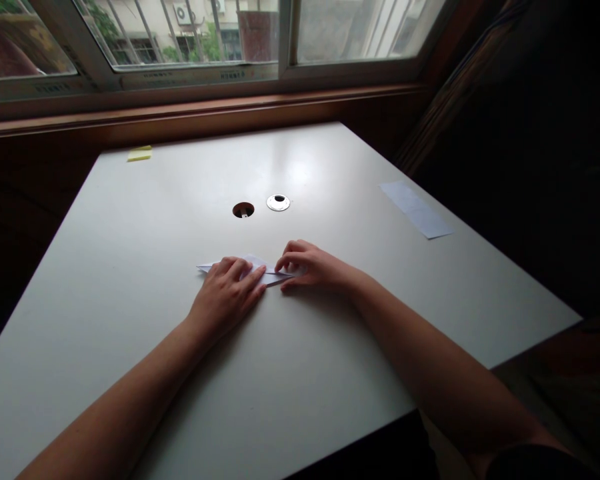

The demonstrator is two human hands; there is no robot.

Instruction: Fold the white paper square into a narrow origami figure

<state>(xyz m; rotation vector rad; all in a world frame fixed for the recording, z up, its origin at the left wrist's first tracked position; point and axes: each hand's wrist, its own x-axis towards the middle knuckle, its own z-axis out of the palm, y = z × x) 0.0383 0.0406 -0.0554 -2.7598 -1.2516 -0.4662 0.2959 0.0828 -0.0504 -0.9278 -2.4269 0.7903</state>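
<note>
Folded sheet (275,279): matt paper; tabletop (130,260): smooth, glossy.

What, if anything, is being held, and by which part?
Folded paper: the right hand holds its right end, while the left hand lies over its middle.

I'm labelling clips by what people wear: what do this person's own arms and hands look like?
The left hand and right hand are bare, with no gloves and no rings that I can make out. No watch or bracelet shows at either wrist. Both forearms are uncovered; a dark sleeve edges in high on the right arm.
</note>
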